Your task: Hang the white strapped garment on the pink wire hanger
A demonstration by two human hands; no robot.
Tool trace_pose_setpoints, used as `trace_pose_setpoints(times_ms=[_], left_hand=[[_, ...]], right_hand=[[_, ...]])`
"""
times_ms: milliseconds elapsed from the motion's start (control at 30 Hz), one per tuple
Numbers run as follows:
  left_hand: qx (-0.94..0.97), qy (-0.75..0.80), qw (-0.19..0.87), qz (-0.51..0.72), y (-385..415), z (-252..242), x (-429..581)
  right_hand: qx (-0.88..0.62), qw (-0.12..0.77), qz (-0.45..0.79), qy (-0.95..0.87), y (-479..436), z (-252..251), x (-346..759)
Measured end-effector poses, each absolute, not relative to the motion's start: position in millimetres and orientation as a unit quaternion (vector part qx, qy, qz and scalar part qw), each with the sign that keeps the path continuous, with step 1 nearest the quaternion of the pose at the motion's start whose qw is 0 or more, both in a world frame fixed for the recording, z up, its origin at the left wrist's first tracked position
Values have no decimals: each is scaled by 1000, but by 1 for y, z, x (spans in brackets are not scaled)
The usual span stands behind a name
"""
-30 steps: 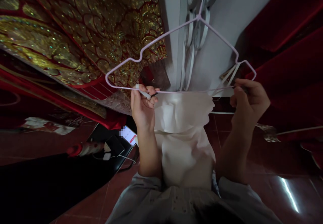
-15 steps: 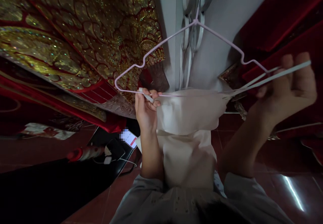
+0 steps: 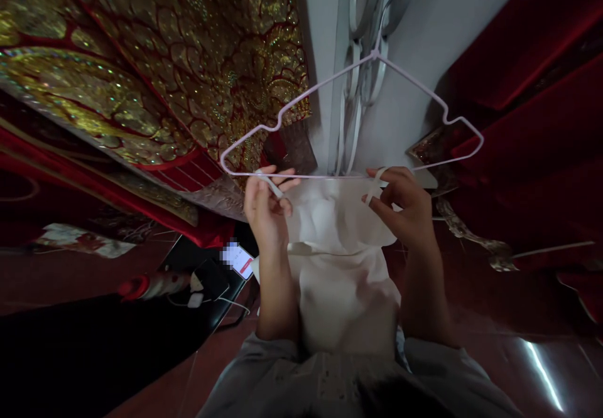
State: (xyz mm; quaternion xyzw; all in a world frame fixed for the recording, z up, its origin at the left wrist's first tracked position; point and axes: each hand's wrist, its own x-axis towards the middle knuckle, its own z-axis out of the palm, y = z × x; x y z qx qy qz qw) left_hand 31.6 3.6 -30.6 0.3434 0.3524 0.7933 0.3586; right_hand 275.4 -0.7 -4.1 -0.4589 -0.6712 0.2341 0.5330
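A pale lilac clothes hanger (image 3: 325, 82) hangs in front of me, its bottom bar level with both hands. Below the bar hangs a cream garment (image 3: 343, 305) with thin straps; its lower part is close to my body. My left hand (image 3: 266, 217) is at the bar's left part, a white strap (image 3: 271, 184) looped across its fingers. To the right, my right hand (image 3: 407, 211) pinches another white strap (image 3: 375, 186) between thumb and fingers, in front of the bar. Whether the straps pass around the bar is hard to make out.
Gold-sequined red garments (image 3: 226, 60) hang at the left, dark red cloth (image 3: 532, 91) at the right. A lit phone (image 3: 239, 260) and a red-capped bottle (image 3: 155, 285) lie on a black surface at lower left. Metal scrollwork (image 3: 360, 73) stands behind the hanger.
My right hand has come inward from far right, and the stretched strap is now slack in a small loop. The hanger's right end now shows. My left hand stays near the bar, fingers slightly looser.
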Motion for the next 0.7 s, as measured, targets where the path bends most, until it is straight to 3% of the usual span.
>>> trace_pose_setpoints(times_ms=[133,200,433,533,600,700], left_hand=[[366,425,141,816,5,-33,-14],[405,428,84,804,6,-26,-38],[654,424,160,606,19,42,-50],[689,449,147,550,32,63,-36],[662,462,166,567,38,66,-30],[545,429,222,685,42,51,-23]], right_hand=[[-457,534,228,-674,-2,-9,285],[-456,526,224,-682,-3,-7,287],[-457,466,262,-711,2,-11,281],[-455,461,269,-713,0,-15,280],[-455,462,264,-714,-1,-16,281],[-452,462,262,-717,-3,-16,282]])
